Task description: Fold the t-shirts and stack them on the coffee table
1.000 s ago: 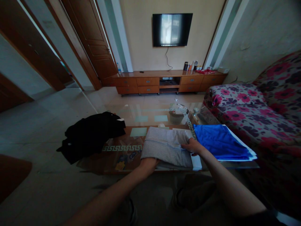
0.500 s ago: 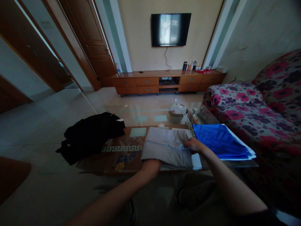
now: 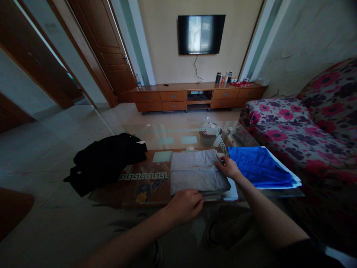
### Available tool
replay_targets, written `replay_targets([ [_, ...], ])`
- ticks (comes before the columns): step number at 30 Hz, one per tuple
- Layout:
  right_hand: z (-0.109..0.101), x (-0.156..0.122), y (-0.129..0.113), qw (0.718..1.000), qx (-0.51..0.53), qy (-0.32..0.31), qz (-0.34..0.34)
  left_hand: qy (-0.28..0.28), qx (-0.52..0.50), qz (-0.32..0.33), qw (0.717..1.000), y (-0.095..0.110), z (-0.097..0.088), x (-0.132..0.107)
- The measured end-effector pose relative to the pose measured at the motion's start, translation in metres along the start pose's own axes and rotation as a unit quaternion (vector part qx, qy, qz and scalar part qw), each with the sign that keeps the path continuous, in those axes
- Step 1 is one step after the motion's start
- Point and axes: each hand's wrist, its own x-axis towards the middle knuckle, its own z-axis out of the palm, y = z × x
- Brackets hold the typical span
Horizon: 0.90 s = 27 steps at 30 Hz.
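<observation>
A folded grey garment [image 3: 195, 167] lies flat in a near rectangle on the glass coffee table [image 3: 161, 197]. My right hand [image 3: 229, 167] is at its right edge, thumb on top and fingers closed on the cloth there. Just at the garment's front edge is my left hand [image 3: 187, 204], its fingers curled with no cloth visible in them. To the right lies a folded blue garment [image 3: 253, 167] with white cloth showing along its edge. A black garment [image 3: 103, 160] is heaped on the table's left end.
The glass top has a patterned border, with small items visible beneath it. A wicker basket [image 3: 208, 138] shows through near the far side. A floral sofa [image 3: 295, 126] stands on the right. Beyond are a low wooden cabinet [image 3: 173, 97] and a wall television [image 3: 201, 35].
My left hand has come out from under the grey garment's front edge. The garment now lies flatter and squarer. My right hand has shifted slightly up along its right edge.
</observation>
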Motion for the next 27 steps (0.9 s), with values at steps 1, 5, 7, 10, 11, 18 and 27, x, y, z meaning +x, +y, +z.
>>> replay_targets([
  [1,0.001,0.001,-0.002,1.0,0.01,0.013,-0.014,0.024,0.0,0.001,1.0,-0.006,-0.008,0.003],
  [5,0.006,-0.006,-0.016,0.998,-0.033,0.062,0.007,0.155,0.009,-0.072,0.985,-0.069,-0.034,0.015],
  [7,0.007,-0.012,-0.022,0.994,-0.082,0.04,0.062,0.214,0.005,-0.151,0.965,-0.111,-0.037,0.018],
  [10,0.004,-0.014,-0.028,0.989,-0.101,-0.083,0.074,0.235,-0.01,-0.232,0.944,-0.156,-0.034,0.018],
  [11,0.003,-0.013,-0.029,0.987,-0.095,-0.114,0.055,0.231,-0.004,-0.213,0.949,-0.165,-0.033,0.018],
  [18,0.002,0.004,-0.053,0.994,-0.097,0.039,-0.005,0.065,0.107,-0.1,0.987,-0.17,-0.04,0.016],
  [27,0.01,-0.05,-0.097,0.99,-0.061,-0.09,-0.091,0.047,0.021,-0.145,0.988,-0.157,-0.047,0.007],
])
